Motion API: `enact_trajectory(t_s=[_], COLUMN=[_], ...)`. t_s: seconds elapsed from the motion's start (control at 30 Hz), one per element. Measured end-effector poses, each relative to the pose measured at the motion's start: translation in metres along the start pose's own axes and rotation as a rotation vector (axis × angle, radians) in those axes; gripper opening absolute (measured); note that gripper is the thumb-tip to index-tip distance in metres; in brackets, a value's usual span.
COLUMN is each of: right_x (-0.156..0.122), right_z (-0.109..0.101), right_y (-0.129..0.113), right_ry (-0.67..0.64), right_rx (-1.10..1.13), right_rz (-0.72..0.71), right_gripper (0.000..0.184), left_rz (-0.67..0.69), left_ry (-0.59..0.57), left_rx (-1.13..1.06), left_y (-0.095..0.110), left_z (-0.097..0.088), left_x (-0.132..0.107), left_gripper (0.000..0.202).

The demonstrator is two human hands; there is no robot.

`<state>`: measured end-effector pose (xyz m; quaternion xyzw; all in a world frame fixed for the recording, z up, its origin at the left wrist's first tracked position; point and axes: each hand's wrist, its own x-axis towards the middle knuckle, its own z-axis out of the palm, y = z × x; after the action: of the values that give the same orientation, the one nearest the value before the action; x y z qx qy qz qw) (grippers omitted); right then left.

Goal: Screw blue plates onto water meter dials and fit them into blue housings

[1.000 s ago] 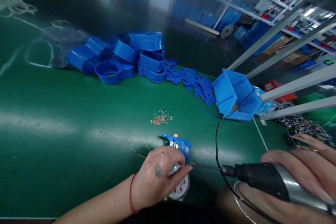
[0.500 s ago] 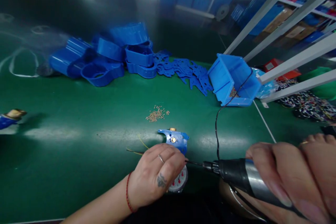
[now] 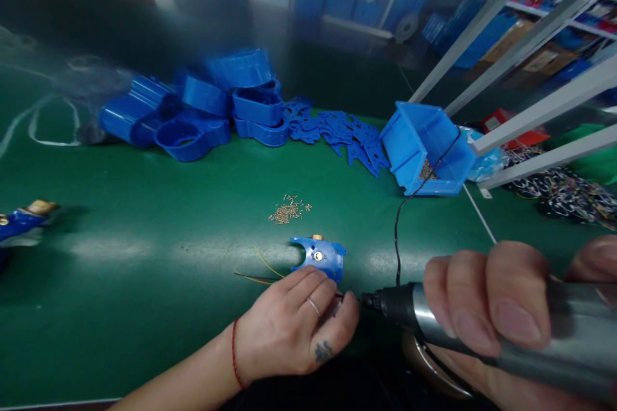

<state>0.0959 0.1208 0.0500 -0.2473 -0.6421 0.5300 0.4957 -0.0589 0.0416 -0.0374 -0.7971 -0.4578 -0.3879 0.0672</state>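
My left hand (image 3: 294, 324) is clasping the blue part (image 3: 319, 255); my right hand (image 3: 501, 308) is gripping the screwdriver (image 3: 434, 318).

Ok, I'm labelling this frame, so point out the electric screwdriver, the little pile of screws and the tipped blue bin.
electric screwdriver (image 3: 424, 316): head view, on its silver barrel just behind the black nose.
pile of screws (image 3: 288, 209): head view, middle of the heap.
tipped blue bin (image 3: 409, 141): head view, on its left wall.
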Motion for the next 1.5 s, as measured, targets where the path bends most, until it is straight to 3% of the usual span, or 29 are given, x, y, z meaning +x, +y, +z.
enact_trajectory(t_s=[0.1, 0.2, 0.4, 0.53, 0.7, 0.8, 0.93, 1.03, 1.13, 1.27, 1.5], right_x=[-0.007, -0.007, 0.011, 0.016, 0.017, 0.016, 0.013, 0.012, 0.012, 0.012, 0.013], right_z=[0.0, -0.002, 0.008, 0.011, 0.01, 0.01, 0.014, 0.02, 0.026, 0.029, 0.035], right_y=[0.006, 0.007, 0.001, 0.003, 0.007, 0.01, 0.021, 0.032, 0.04, 0.05, 0.066], right_ry=[0.072, 0.073, -0.113, -0.194, -0.197, -0.166, -0.089, -0.055, -0.091, -0.144, -0.209], right_rx=[0.174, 0.205, 0.251, 0.248, 0.263, 0.265, 0.303, 0.309, 0.284, 0.262, 0.232], right_rz=[0.061, 0.063, -0.034, -0.073, -0.101, -0.114, -0.134, -0.152, -0.171, -0.202, -0.193], right_gripper=[0.026, 0.023, 0.032, 0.028, 0.023, 0.016, 0.022, 0.023, 0.024, 0.023, 0.025], left_rz=[-0.046, -0.11, -0.152, -0.134, -0.169, -0.057, 0.111, 0.073, 0.027, 0.011, -0.001], left_ry=[-0.013, 0.009, 0.02, -0.004, 0.113, 0.17, 0.073, -0.017, -0.009, 0.014, -0.072], left_rx=[-0.037, -0.091, -0.16, -0.17, -0.146, -0.124, -0.127, -0.099, -0.068, -0.061, -0.058], left_y=[0.0, -0.001, -0.005, -0.008, -0.005, 0.002, 0.011, 0.013, 0.013, 0.014, 0.015], left_z=[0.003, 0.008, 0.017, 0.016, 0.006, 0.008, 0.025, 0.039, 0.047, 0.049, 0.047], left_x=[-0.004, -0.012, -0.022, -0.021, -0.019, -0.023, -0.028, -0.03, -0.03, -0.029, -0.031], left_gripper=[0.019, 0.018, 0.017, 0.023, 0.02, 0.014, 0.023, 0.021, 0.017, 0.018, 0.014])
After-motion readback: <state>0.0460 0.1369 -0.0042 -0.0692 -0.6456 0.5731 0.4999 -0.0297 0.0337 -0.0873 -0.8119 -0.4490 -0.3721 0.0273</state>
